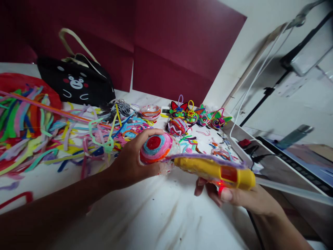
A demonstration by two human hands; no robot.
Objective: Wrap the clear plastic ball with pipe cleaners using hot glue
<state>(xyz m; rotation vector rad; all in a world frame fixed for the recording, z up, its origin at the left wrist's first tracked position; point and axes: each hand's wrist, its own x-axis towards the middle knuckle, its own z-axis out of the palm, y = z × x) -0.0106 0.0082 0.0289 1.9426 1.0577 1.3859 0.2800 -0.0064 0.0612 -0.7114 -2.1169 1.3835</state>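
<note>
My left hand (130, 161) is wrapped round a ball (156, 147) covered in coiled pipe cleaner, with a dark red centre and blue, pink and orange rings. A yellow glue gun (208, 168) with a glowing red light is gripped in my right hand (229, 196), its dark nozzle up against the ball's right side. Along the top of the gun runs a purple pipe cleaner (215, 159) that reaches the ball at its left end. Part of the ball's lower side is behind my left thumb.
Loose coloured pipe cleaners (33, 149) cover the left of the white table (145, 215). Behind stand a black bag (78, 81), a clear bowl (150, 113), another wrapped ball (177, 126) and several small decorated masks (191, 115). A white cable (246, 93) hangs at the right.
</note>
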